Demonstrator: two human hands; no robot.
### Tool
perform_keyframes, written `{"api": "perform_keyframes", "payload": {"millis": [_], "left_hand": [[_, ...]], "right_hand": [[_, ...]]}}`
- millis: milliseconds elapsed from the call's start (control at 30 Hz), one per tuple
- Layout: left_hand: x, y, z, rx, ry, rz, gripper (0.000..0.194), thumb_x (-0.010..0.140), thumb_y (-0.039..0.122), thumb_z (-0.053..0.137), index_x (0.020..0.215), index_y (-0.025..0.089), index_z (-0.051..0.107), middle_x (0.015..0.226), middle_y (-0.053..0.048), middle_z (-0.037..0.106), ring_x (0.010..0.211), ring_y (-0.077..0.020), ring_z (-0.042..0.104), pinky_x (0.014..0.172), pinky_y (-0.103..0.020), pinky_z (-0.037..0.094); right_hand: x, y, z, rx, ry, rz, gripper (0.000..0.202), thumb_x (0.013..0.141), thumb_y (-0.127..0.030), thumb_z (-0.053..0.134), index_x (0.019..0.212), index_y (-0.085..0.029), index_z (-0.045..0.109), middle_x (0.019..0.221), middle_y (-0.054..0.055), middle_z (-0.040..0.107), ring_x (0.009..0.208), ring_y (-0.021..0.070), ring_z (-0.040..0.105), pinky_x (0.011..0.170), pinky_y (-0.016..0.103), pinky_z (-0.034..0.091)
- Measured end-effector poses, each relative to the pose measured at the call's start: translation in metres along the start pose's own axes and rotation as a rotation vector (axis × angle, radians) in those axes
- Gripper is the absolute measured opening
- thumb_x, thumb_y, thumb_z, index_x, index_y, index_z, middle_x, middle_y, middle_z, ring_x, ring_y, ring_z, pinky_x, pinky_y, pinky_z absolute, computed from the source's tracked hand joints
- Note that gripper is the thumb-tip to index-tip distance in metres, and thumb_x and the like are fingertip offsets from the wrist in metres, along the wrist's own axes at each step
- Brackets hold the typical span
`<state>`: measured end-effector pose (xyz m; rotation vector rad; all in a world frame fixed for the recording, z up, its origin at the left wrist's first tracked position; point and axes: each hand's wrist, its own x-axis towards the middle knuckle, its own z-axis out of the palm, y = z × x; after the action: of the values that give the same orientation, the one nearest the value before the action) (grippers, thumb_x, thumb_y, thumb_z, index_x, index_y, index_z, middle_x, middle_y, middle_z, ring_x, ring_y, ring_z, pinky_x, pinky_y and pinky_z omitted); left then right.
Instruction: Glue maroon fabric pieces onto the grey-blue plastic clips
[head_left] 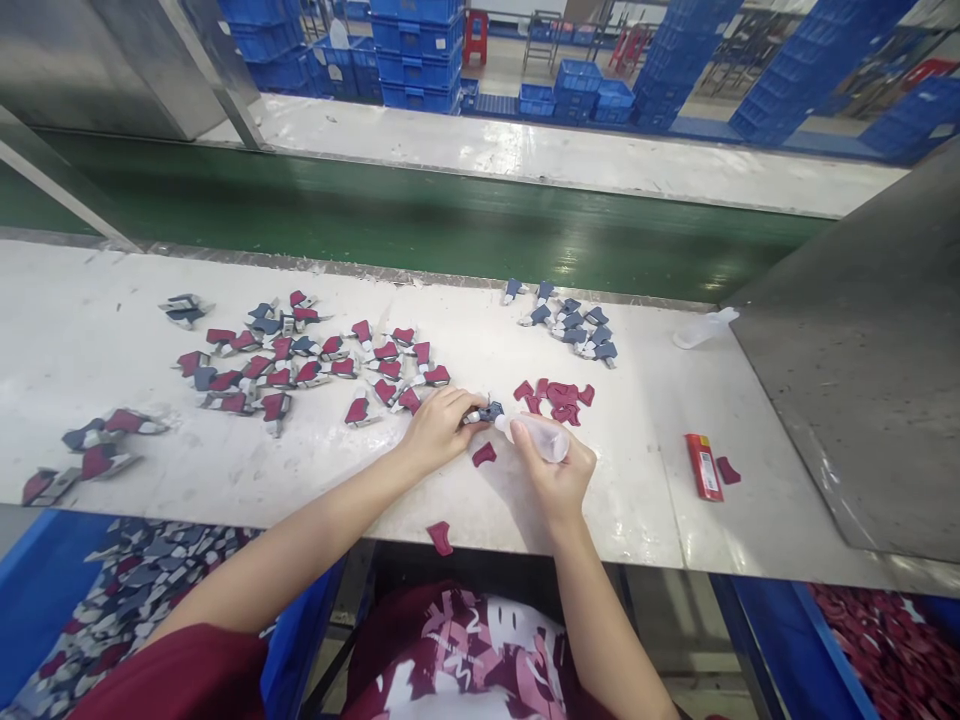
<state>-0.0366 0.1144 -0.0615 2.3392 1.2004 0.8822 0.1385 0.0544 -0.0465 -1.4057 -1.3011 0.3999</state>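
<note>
My left hand (pixel 437 428) pinches a small dark blue and grey plastic part (pixel 491 411) just above the white table. My right hand (pixel 559 468) is wrapped round a translucent squeeze bottle (pixel 551 440), tilted so that its nozzle meets or nearly meets the part; I cannot tell which. Below the two hands lies a loose dark red plate (pixel 484 455), and another dark red plate (pixel 439 538) rests by the front edge. Beyond my right hand is a pile of dark red plates (pixel 562 395). Many red-and-grey assembled parts (pixel 279 377) spread out left of my left hand.
Blue-and-grey parts (pixel 574 325) lie at the back, before a green conveyor belt (pixel 420 222). To the right are a red box (pixel 703 467), another translucent bottle (pixel 705 328) and a metal panel (pixel 870 380). Blue bins (pixel 37 575) with parts stand below the table's front edge.
</note>
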Motion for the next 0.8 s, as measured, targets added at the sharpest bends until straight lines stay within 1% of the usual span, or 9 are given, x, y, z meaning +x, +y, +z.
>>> {"api": "perform_keyframes", "payload": {"millis": [133,333,567,800], "left_hand": [[0.0,0.0,0.001,0.001,0.004,-0.012,0.015,0.086,0.016,0.068,0.1,0.021,0.066,0.094,-0.005,0.074,0.089,-0.0238,0.066,0.083,-0.04,0.051],[0.0,-0.001,0.001,0.011,0.007,0.008,0.016,0.085,0.016,0.068,0.101,0.02,0.066,0.095,-0.006,0.074,0.09,-0.025,0.067,0.084,-0.042,0.052],[0.001,0.001,0.0,0.003,0.016,0.004,0.015,0.087,0.019,0.068,0.102,0.02,0.067,0.094,-0.006,0.074,0.089,-0.0238,0.066,0.083,-0.041,0.052],[0.0,0.0,0.0,-0.008,0.013,-0.001,0.015,0.086,0.019,0.068,0.101,0.02,0.067,0.095,-0.007,0.074,0.09,-0.0249,0.066,0.084,-0.042,0.052]], "right_hand": [[-0.001,0.002,-0.004,0.016,0.008,0.068,0.025,0.082,-0.042,0.073,0.086,-0.018,0.077,0.083,0.007,0.078,0.075,0.0233,0.074,0.072,0.036,0.06],[-0.003,0.01,-0.009,0.078,0.093,0.181,0.027,0.08,-0.042,0.074,0.088,-0.017,0.077,0.084,0.007,0.077,0.078,0.0243,0.074,0.073,0.035,0.06],[-0.002,0.007,-0.008,0.049,0.063,0.163,0.029,0.078,-0.044,0.075,0.086,-0.017,0.076,0.082,0.007,0.077,0.076,0.0242,0.074,0.073,0.036,0.06],[-0.001,0.007,-0.008,0.037,0.049,0.15,0.028,0.078,-0.045,0.074,0.084,-0.017,0.077,0.081,0.007,0.077,0.074,0.0239,0.074,0.072,0.036,0.06]]}}
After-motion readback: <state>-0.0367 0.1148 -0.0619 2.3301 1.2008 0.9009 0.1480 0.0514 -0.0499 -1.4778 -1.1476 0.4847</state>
